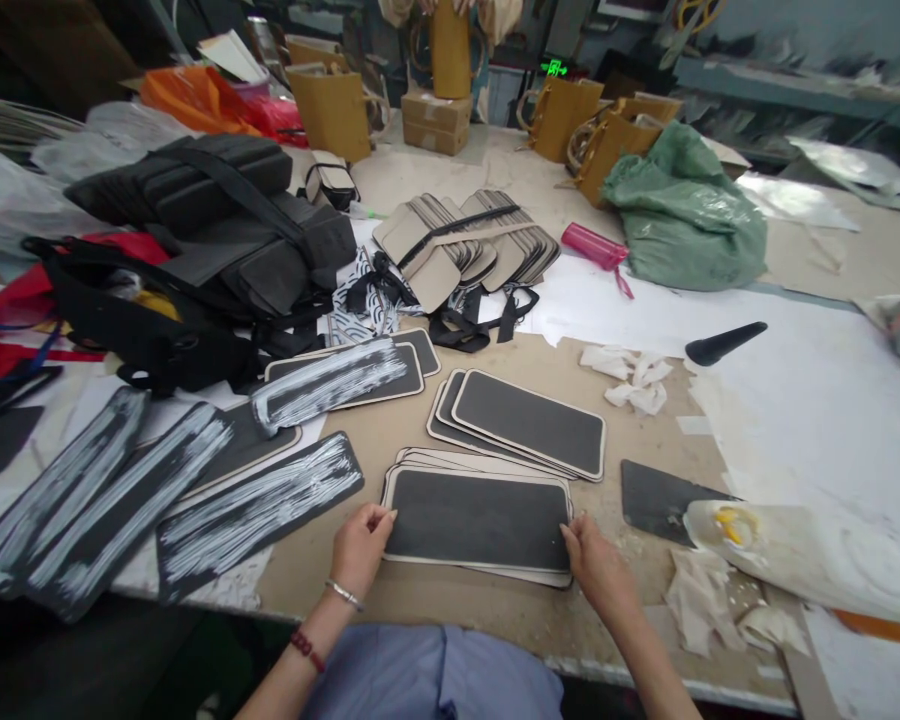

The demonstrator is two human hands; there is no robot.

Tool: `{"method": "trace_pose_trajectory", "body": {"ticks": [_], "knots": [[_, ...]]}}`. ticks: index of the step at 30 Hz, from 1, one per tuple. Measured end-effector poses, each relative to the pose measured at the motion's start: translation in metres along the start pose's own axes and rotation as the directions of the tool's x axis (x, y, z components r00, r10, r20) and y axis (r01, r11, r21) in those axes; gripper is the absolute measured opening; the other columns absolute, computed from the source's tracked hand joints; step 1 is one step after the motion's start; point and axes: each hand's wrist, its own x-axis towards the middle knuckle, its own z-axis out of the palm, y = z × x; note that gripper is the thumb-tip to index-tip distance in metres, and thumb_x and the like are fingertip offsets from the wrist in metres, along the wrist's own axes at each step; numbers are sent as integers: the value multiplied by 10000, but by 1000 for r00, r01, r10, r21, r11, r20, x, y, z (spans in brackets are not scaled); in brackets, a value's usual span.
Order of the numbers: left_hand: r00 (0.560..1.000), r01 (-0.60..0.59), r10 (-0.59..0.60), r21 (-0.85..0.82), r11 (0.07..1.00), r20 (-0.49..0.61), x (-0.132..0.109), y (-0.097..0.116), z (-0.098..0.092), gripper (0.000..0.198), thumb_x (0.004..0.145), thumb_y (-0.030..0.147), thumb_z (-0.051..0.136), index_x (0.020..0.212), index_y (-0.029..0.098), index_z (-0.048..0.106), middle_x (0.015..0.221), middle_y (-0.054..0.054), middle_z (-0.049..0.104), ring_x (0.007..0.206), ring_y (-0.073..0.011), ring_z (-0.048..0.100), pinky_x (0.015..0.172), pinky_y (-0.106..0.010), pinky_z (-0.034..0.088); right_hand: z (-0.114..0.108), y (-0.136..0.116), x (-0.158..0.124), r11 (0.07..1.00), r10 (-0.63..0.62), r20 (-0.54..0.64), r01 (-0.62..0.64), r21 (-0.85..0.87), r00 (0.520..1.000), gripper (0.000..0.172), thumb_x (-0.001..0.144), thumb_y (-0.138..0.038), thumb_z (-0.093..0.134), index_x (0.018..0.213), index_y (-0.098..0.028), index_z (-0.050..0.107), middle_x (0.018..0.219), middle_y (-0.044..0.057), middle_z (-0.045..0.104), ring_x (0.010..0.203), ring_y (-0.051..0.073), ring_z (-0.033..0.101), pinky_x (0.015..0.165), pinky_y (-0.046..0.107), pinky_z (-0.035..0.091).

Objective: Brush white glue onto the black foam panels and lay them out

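Observation:
A dark rectangular panel with a tan border (pixel 478 518) lies on top of a small stack right in front of me. My left hand (pixel 358 545) pinches its left edge with curled fingers. My right hand (pixel 596 560) grips its right edge the same way. A second stack of like panels (pixel 529 425) lies just beyond. To the left lie several dark strips smeared with white glue (pixel 259 510).
A black bag (pixel 210 250) sits at the far left, fanned tan pieces (pixel 465 240) behind. A green plastic bag (pixel 682 215), a pink tube (pixel 594 246), a black tool handle (pixel 724 343), crumpled tissues (pixel 634 380) and a white glue pouch (pixel 802 555) lie to the right.

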Motion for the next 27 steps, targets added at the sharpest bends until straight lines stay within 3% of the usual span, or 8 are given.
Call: {"method": "trace_pose_trajectory", "body": {"ticks": [9,16,27], "knots": [[998,-48,48,-16,999,-40,-1,-1,4,193,693,317,478,549,193,507,547,6,544,564,-151,500,571,-252,365,-10,-15,-5,978,30,75,-14,-209,997,278,919,-319,202,933,-177,440,732,79,634,695,247,633,561,320,404],[997,-35,34,-18,999,-70,-2,0,6,174,698,231,496,530,185,486,535,25,498,557,-128,474,566,-229,346,-10,-11,-1,981,21,109,0,-194,994,328,909,-366,184,894,-193,463,717,87,631,687,253,630,593,348,429],[999,5,-6,-20,1000,-44,3,0,2,176,680,211,507,507,186,482,492,38,494,519,-118,473,532,-217,337,-6,-11,0,981,-6,32,12,-195,999,270,904,-378,243,819,-231,452,644,51,608,592,224,612,508,313,362]]}}
